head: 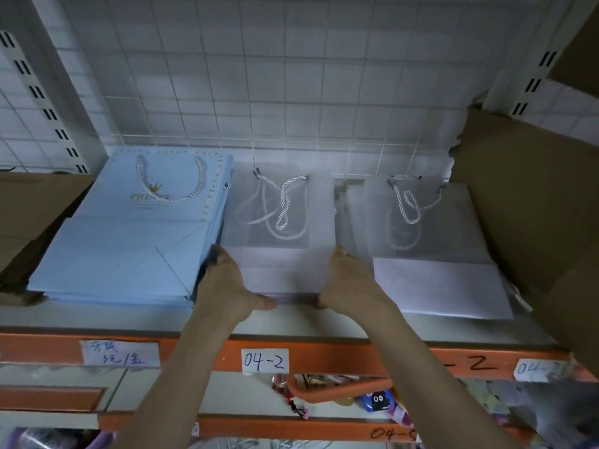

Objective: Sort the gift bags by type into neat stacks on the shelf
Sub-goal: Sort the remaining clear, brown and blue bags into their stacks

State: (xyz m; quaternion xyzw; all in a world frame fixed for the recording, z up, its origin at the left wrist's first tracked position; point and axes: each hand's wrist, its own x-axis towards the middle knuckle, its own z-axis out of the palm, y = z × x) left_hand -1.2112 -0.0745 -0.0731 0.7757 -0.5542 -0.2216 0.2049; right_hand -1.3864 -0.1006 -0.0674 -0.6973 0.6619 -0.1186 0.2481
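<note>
On the shelf (308,322), three flat stacks side by side, placed here against the middle stack of frosted bags (278,228). Left of it, touching its edge: a stack of pale blue bags (129,241), rope handle and gold crown print on top. At its left edge, the left hand (227,286), grip clamped on the stack's near left corner, fingers along the side, thumb at the front edge. At its right edge, the right hand (346,283), grip likewise clamped on the near right corner, thumb tucked at the front. Right of it, just beside: a second stack of frosted bags (428,241), twisted white handle on top. Farther right, a brown cardboard box (525,205). Below, an orange shelf rail with a label reading 04-2 (264,360).
</note>
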